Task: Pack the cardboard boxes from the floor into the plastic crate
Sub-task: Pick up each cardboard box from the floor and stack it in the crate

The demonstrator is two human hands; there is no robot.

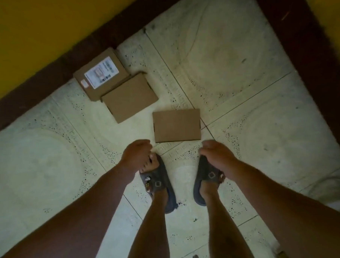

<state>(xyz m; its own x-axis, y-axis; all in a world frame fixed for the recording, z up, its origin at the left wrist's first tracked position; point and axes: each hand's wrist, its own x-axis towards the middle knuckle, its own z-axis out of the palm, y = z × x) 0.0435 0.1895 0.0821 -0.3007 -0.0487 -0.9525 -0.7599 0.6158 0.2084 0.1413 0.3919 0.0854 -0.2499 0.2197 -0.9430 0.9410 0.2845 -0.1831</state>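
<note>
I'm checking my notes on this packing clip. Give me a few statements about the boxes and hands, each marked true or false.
1. Three boxes lie on the floor. True.
2. The labelled box is nearest the feet. False: the plain box is; the labelled one lies by the wall.
3. The middle box overlaps the labelled box. True.
4. The left hand holds a box. False: neither it nor the right hand holds anything.
5. The crate stands beside the boxes. False: none in view.
</note>
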